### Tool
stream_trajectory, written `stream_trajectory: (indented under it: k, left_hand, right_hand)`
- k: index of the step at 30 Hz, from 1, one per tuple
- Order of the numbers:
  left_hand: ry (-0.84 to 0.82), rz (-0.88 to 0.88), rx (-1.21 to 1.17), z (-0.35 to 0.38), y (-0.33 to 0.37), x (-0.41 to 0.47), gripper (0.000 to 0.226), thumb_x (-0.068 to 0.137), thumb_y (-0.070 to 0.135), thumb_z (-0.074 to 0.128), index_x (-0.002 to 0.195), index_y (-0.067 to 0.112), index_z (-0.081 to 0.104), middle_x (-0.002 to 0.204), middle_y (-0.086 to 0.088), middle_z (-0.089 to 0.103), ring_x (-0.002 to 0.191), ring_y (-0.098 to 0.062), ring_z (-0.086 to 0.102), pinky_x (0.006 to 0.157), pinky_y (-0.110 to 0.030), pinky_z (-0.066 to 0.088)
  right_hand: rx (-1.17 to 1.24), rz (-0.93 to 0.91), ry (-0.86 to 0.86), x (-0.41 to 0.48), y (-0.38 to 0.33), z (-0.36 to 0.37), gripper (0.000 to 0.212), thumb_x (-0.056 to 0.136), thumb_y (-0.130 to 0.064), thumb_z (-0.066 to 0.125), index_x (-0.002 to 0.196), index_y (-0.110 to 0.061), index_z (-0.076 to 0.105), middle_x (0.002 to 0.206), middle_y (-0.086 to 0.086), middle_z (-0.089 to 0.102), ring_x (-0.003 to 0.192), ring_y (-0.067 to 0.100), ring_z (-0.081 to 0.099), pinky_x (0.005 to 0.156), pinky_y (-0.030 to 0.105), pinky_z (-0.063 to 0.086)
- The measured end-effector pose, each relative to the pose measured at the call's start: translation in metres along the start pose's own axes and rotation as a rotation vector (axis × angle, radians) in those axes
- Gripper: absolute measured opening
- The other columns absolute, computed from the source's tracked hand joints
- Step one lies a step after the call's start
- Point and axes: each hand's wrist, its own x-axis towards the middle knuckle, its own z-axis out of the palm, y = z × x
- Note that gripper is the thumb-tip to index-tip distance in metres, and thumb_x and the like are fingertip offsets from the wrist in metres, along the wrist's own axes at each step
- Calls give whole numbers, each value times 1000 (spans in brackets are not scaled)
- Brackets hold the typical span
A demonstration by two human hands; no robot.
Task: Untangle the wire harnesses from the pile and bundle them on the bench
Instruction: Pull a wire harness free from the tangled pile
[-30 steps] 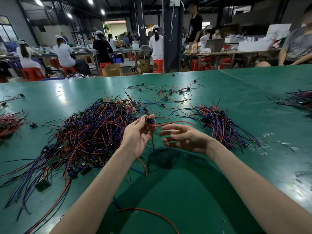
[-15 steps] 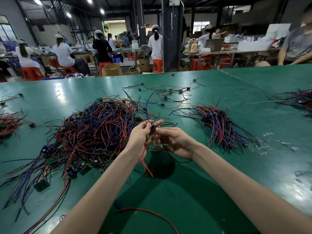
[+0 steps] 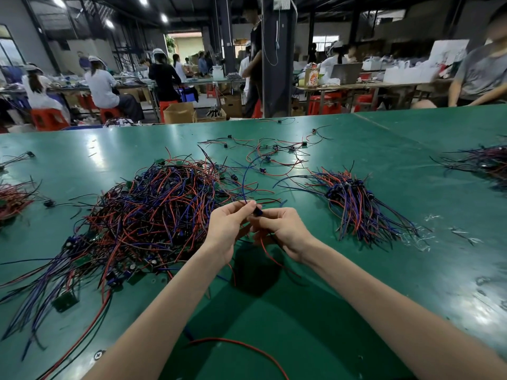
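Note:
A big tangled pile of red, blue and black wire harnesses (image 3: 142,215) lies on the green bench (image 3: 301,311) at centre left. To the right lies a sorted bundle of harnesses (image 3: 356,204) with dark connectors at one end. Above the bench between the two, my left hand (image 3: 227,229) and my right hand (image 3: 282,231) meet. Both pinch one harness at its small dark blue connector (image 3: 257,212). Its blue wire arcs up and away, while a red and a black wire hang below my right hand.
Several loose harnesses (image 3: 274,154) are scattered farther back. More wire piles lie at the far left edge (image 3: 13,196) and far right edge (image 3: 482,160). A stray red wire (image 3: 241,346) lies near me. Clear plastic scraps (image 3: 428,237) sit right of the bundle. People work at tables behind.
My right hand, open and apart a second ago, has closed in on the left hand and taken hold of the connector. The harness wires now hang below both hands.

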Motion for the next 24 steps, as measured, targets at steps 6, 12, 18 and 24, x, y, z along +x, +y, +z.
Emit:
stream_trajectory:
  k: [6, 12, 18, 24]
  left_hand:
    - [68, 9, -32, -2, 3, 1, 15, 95, 6, 53, 90, 4, 66, 74, -3, 72, 68, -13, 68, 64, -23, 57]
    - [-45, -53, -186, -6, 10, 2, 19, 99, 9, 45, 101, 6, 64, 82, 1, 74, 71, -11, 70, 59, -22, 56]
    - [-151, -100, -281, -8, 9, 6, 23, 100, 13, 42, 105, 6, 63, 92, -3, 75, 82, -12, 70, 65, -23, 56]
    - [-90, 6, -25, -7, 3, 8, 13, 92, 12, 58, 93, 8, 70, 88, -4, 74, 84, -16, 68, 71, -22, 55]
  right_hand:
    - [-129, -52, -24, -1, -1, 1, 10, 89, 1, 58, 93, 2, 68, 60, -2, 64, 46, 5, 54, 49, 20, 50]
    - [133, 107, -110, -1, -9, -3, 10, 89, 0, 56, 84, 0, 65, 60, 5, 64, 50, 13, 58, 52, 26, 54]
    - [176, 181, -159, -1, -12, -7, 5, 76, -2, 65, 80, -5, 63, 68, 5, 65, 59, 13, 60, 60, 28, 56]
    - [89, 119, -91, 1, -10, -11, 12, 79, 3, 66, 74, -5, 61, 64, 1, 63, 56, 10, 59, 57, 28, 56]
